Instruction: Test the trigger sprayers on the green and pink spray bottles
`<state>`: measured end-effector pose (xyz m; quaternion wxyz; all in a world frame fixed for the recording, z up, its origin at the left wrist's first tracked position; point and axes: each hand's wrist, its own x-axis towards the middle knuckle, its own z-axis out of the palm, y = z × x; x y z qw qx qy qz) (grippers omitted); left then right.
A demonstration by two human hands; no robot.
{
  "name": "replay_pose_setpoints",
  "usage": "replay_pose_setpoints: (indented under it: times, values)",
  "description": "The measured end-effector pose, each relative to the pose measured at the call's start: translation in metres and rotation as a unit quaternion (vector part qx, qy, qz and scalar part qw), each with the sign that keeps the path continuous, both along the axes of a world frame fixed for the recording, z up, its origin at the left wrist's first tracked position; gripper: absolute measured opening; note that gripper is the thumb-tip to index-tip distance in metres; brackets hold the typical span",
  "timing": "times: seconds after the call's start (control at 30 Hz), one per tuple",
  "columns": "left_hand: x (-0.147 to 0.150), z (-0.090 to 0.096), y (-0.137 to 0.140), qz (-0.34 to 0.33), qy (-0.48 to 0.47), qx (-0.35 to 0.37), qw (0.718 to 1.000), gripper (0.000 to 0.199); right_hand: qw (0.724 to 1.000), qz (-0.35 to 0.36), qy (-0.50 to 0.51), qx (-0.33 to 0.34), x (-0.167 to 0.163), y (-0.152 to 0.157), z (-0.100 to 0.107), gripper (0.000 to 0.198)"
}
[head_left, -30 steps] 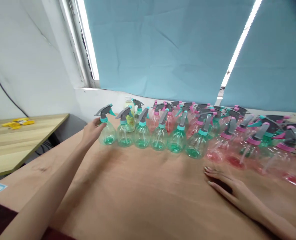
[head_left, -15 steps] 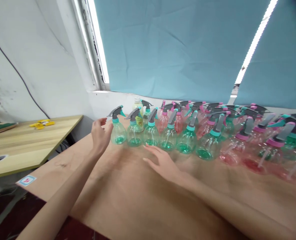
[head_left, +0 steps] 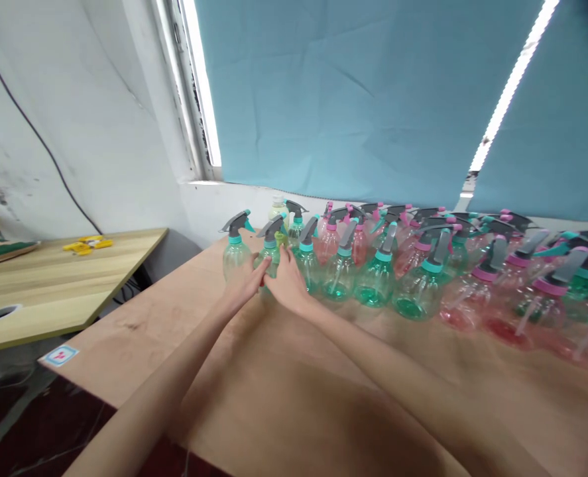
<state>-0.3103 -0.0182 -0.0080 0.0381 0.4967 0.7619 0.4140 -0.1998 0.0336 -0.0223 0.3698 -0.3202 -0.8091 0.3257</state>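
A green spray bottle (head_left: 270, 252) with a grey trigger head and a turquoise collar stands second from the left in the front row. My left hand (head_left: 246, 285) is against its left side and my right hand (head_left: 288, 281) against its right, fingers curled round it. Its lower part is hidden behind my hands, where a small red spot shows. Just left stands another green spray bottle (head_left: 235, 255), partly covered by my left hand. To the right of my right hand is a further green spray bottle (head_left: 307, 262).
Several green and pink spray bottles (head_left: 465, 295) crowd the right side of the wooden table (head_left: 254, 391). A pale yellow bottle (head_left: 277, 209) with a white cap stands behind. At left, a lower desk (head_left: 40, 285) holds yellow items (head_left: 87, 245) and a green shoe (head_left: 0, 245).
My left hand has moved right and my right hand up and left. Both have come together on the second green spray bottle. The view has shifted slightly.
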Motion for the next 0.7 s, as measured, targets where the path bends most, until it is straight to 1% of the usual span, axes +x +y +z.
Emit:
replay_pose_setpoints:
  times: [0.1,0.2,0.33,0.43,0.5,0.53,0.6,0.63,0.7]
  values:
    - [-0.001,0.0,-0.001,-0.018,-0.025,-0.047,0.998,0.065,0.999,0.0,-0.037,0.001,-0.003,0.005,0.004,0.078]
    - [0.001,0.002,-0.01,-0.023,-0.026,-0.072,0.997,0.067,0.999,-0.002,-0.043,0.011,0.0,-0.001,0.007,0.073]
    - [0.009,0.004,-0.038,-0.021,-0.006,-0.095,0.995,0.068,0.997,-0.017,-0.042,0.069,0.018,-0.022,0.008,0.069]
    - [0.028,0.006,-0.069,-0.032,0.011,-0.106,0.994,0.064,0.993,-0.009,-0.062,0.098,0.043,-0.04,0.003,0.071]
    - [0.047,0.009,-0.09,-0.049,0.02,-0.12,0.991,0.062,0.993,0.005,-0.064,0.103,0.066,-0.05,-0.003,0.065]
    - [0.058,0.011,-0.099,-0.067,0.032,-0.138,0.988,0.061,0.993,0.012,-0.057,0.103,0.078,-0.053,-0.006,0.062]
    - [0.077,0.015,-0.112,-0.077,0.064,-0.162,0.982,0.061,0.995,0.013,-0.035,0.088,0.102,-0.059,-0.011,0.061]
    - [0.086,0.016,-0.114,-0.087,0.079,-0.169,0.979,0.059,0.997,0.02,-0.024,0.07,0.114,-0.06,-0.013,0.063]
    - [0.101,0.017,-0.111,-0.116,0.101,-0.151,0.976,0.054,0.999,0.035,-0.015,0.027,0.137,-0.062,-0.016,0.07]
